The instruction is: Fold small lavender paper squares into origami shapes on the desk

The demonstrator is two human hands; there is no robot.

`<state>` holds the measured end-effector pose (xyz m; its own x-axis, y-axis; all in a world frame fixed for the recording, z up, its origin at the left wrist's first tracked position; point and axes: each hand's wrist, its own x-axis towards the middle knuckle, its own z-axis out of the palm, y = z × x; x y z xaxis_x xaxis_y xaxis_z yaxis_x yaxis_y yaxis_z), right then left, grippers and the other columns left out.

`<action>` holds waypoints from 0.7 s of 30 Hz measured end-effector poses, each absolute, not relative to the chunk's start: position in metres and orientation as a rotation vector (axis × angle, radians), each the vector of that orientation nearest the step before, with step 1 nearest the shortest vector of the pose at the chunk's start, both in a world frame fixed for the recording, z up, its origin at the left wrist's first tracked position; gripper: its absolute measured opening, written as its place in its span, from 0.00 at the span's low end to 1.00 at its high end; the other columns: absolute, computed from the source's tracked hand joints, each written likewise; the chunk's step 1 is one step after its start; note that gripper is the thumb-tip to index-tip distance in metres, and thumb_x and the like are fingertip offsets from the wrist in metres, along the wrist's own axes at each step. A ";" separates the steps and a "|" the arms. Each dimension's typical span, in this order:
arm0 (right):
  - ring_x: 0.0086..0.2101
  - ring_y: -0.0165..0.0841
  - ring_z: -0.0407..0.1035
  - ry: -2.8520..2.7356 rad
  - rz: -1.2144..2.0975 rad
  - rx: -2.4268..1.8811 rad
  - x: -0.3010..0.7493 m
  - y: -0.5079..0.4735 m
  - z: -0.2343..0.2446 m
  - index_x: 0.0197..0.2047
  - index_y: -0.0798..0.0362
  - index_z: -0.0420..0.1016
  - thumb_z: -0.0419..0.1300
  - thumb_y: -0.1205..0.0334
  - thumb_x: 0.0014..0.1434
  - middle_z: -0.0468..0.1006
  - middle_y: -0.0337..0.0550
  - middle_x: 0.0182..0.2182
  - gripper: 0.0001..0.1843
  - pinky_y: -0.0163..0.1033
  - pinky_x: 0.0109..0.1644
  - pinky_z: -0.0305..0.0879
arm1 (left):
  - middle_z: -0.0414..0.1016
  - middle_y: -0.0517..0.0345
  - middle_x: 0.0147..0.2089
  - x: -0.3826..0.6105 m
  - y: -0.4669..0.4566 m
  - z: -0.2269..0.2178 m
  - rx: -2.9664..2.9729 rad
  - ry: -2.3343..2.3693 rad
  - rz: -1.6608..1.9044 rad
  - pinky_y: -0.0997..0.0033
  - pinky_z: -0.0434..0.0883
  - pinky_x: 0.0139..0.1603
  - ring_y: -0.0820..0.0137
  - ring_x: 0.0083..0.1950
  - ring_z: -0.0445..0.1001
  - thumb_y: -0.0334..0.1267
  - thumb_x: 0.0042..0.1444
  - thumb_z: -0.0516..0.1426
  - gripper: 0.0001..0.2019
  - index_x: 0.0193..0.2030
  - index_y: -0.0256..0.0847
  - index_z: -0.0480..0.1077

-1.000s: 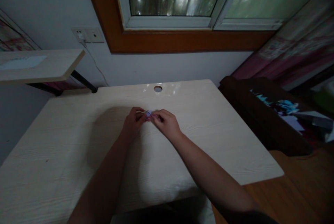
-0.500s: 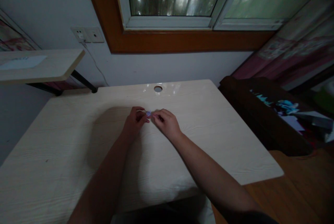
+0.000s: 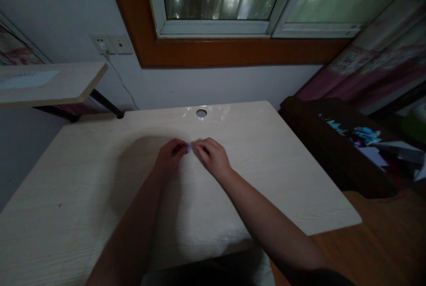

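Observation:
A small purplish piece (image 3: 189,147), too small to identify, shows between my two hands over the pale wooden table (image 3: 266,166). My left hand (image 3: 170,155) pinches it from the left, thumb and fingers closed. On the other side my right hand (image 3: 213,155) has its thumb and forefinger pressed together. Its fingertips are just right of the purplish piece. Whether they hold anything is too small to tell.
Toward the table's back edge is a round cable hole (image 3: 201,113). A raised shelf (image 3: 89,79) with a paper (image 3: 29,79) stands at the left. At the right, a dark wooden cabinet (image 3: 309,144) holds assorted items. A window is behind the table.
The fingers of my left hand have drawn together around the purplish piece, where they were more spread before. My right hand has barely moved.

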<state>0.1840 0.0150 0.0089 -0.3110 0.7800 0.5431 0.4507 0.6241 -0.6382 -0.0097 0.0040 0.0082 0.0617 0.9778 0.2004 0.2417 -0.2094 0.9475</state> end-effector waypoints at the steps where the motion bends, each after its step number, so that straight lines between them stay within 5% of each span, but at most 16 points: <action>1: 0.37 0.34 0.71 -1.949 0.479 -0.970 0.184 0.015 0.009 0.43 0.50 0.77 0.57 0.60 0.67 0.77 0.45 0.35 0.08 0.38 0.43 0.68 | 0.78 0.56 0.37 -0.010 0.004 0.008 1.568 1.260 1.203 0.69 0.72 0.43 0.68 0.38 0.75 0.42 0.54 0.61 0.09 0.39 0.41 0.76; 21: 0.41 0.34 0.73 -1.956 0.612 -0.882 0.186 0.019 0.004 0.45 0.48 0.79 0.58 0.61 0.66 0.78 0.46 0.40 0.09 0.39 0.47 0.70 | 0.77 0.57 0.36 -0.014 0.005 0.000 1.646 1.236 1.152 0.68 0.72 0.43 0.68 0.38 0.75 0.45 0.56 0.61 0.10 0.39 0.42 0.76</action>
<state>0.1856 0.0190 0.0037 -0.3611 0.7759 0.5173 0.3422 0.6263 -0.7005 -0.0138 0.0054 -0.0003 0.1231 0.9693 0.2129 0.2801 -0.2398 0.9295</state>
